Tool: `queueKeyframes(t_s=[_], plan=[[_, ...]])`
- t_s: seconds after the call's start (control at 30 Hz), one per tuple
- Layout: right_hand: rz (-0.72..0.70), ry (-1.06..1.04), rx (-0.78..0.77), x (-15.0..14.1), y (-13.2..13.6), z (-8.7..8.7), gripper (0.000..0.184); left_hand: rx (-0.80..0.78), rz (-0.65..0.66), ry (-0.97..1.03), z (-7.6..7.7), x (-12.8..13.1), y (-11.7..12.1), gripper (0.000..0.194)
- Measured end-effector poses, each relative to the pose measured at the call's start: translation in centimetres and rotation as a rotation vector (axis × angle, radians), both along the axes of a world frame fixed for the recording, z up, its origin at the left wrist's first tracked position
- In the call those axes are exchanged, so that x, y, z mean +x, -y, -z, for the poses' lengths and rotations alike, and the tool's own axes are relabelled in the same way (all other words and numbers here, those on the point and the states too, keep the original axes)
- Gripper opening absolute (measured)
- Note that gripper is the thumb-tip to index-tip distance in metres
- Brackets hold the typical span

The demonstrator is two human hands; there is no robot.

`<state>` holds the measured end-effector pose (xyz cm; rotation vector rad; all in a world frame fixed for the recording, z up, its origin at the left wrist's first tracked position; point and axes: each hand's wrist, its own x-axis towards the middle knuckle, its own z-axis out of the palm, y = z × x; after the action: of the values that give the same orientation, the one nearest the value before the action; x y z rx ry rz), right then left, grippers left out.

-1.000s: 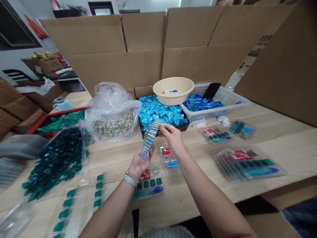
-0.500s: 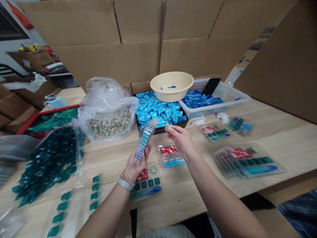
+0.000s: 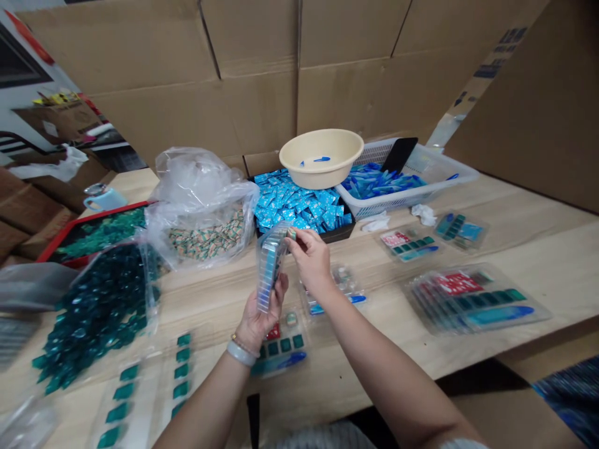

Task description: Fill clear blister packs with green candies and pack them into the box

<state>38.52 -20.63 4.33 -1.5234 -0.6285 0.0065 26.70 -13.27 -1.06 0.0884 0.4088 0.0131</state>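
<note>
My left hand (image 3: 258, 321) grips a stack of clear plastic trays (image 3: 267, 274), held upright with blue showing along the edges. At the stack's top, my right hand (image 3: 309, 259) is closed in a pinch on a small green-and-tan piece (image 3: 291, 234); whether it touches the stack is unclear. Under my right wrist lies a clear tray (image 3: 349, 290) with a blue pen-shaped item (image 3: 353, 300). Below my left hand another filled tray (image 3: 285, 365) holds a red packet, green squares and a blue pen-shaped item, partly covered by my hand.
A cream basin (image 3: 322, 171) rests above blue packets (image 3: 290, 202), beside a white basket (image 3: 397, 202). To the left are a plastic bag of small striped pieces (image 3: 208, 240) and a dark green heap (image 3: 98, 312). Filled trays (image 3: 477, 305) stack at right; cardboard (image 3: 262, 112) stands behind.
My right hand has gone away from the stack and come back to its top. The tray below shows no red packet now. The left hand has shifted slightly, still gripping the stack.
</note>
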Motion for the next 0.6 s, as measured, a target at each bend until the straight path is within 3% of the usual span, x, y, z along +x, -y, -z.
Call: queueKeyframes(t_s=[0.13, 0.27, 0.43, 0.6], plan=[[-0.014, -0.008, 0.009, 0.3, 0.2, 0.0, 0.019, -0.063, 0.011, -0.006, 0.0, 0.1, 0.5, 0.043], [-0.039, -0.065, 0.05, 0.4, 0.3, 0.3, 0.017, -0.007, 0.02, 0.014, 0.0, 0.2, 0.6, 0.044], [-0.16, -0.37, 0.204, 0.5, 0.3, 0.1, 0.023, 0.024, -0.015, 0.058, 0.1, -0.2, 0.8, 0.043], [-0.235, -0.567, 0.371, 0.1, 0.7, -1.2, 0.025, 0.049, -0.144, 0.116, -0.1, -0.7, 2.0, 0.043]])
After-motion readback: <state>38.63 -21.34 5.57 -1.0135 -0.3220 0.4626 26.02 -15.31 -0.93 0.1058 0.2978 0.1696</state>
